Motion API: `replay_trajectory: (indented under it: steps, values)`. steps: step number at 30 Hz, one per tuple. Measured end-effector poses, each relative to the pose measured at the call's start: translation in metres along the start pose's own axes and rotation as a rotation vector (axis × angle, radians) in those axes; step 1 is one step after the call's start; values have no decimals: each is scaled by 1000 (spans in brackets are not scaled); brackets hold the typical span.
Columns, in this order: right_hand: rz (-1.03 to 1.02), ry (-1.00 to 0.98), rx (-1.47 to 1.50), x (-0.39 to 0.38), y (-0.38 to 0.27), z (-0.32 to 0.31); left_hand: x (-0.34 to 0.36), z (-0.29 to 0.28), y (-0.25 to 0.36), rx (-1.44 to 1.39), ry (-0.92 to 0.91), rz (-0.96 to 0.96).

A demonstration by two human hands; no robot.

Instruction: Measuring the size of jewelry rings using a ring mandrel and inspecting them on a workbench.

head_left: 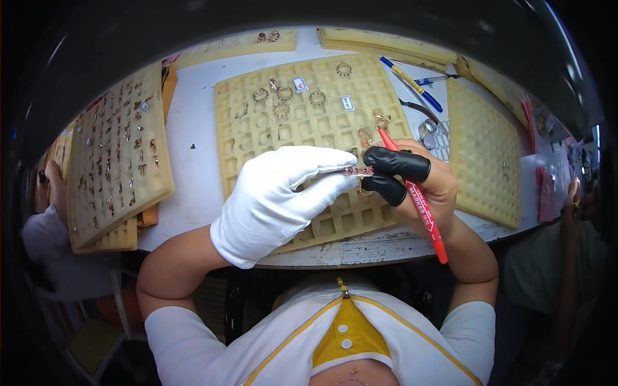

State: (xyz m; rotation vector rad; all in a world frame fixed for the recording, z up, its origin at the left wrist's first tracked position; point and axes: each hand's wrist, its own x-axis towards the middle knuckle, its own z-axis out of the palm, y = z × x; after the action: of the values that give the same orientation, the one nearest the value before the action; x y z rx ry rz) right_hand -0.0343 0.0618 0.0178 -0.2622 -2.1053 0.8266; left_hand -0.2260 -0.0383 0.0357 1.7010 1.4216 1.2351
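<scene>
jewellery piece [358,171] — white table [193,148], compartment trays [309,128]

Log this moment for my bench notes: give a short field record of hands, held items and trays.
left hand: white glove, fingers pinch one end of a small jewellery piece with pink stones
right hand: bare, black finger cots grip the other end; red marker pen tucked in the same hand
centre tray: cream grid tray, a few rings in cells
left tray: cream tray full of small pieces
right tray: cream tray, mostly bare
</scene>
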Motion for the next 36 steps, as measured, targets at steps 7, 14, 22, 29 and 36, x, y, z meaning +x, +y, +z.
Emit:
replay_trajectory:
  steps: [7, 14, 22, 29, 36]
  values:
    - [27, 9, -9, 1, 0, -1, 0, -1, 0, 166, 48, 123]
    - [23, -26, -23, 0, 3, -3, 1, -1, 2, 189, 48, 163]
    - [3, -45, -77, -2, 7, 1, -2, 1, 5, 186, 76, 124]
    - [-91, 5, -107, 3, 8, 1, 2, 2, -7, 213, 121, 199]
    - [-240, 119, -422, 4, 18, -32, 5, 11, -14, 87, 133, -43]
